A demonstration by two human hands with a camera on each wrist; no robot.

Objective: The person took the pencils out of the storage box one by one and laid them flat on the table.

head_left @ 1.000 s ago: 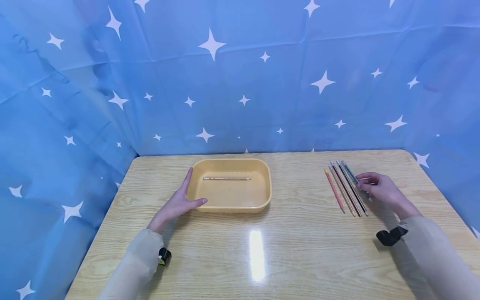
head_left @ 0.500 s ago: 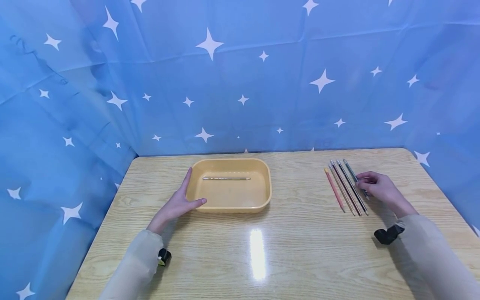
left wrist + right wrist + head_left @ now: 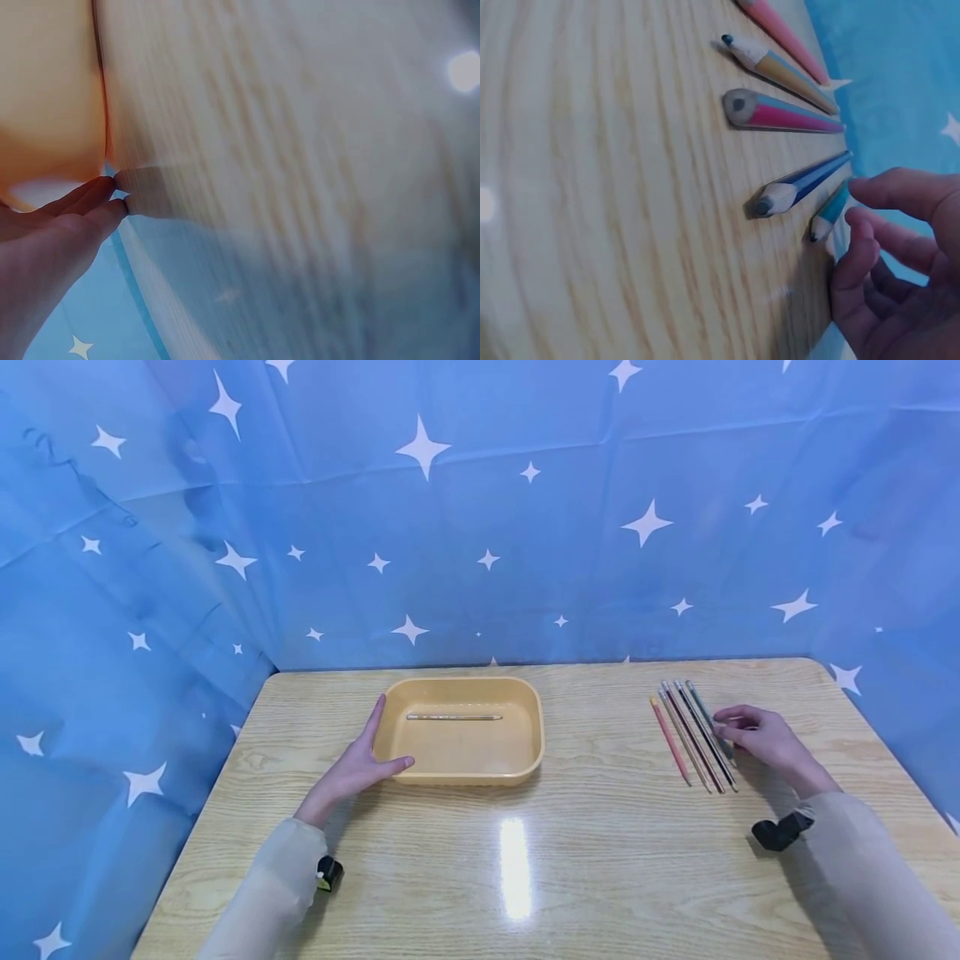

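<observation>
Starry cloth (image 3: 570, 527) behind; four pencils (image 3: 799, 117) beside teal pencil (image 3: 830, 212).

Pencil (image 3: 453, 717) in tray (image 3: 480, 777), pencils (image 3: 693, 737) right of tray

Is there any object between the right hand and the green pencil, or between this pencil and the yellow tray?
Nothing visible stands between the right hand and the green pencil. Toward the yellow tray, four other pencils lie flat on the table, then comes its raised rim.
</observation>
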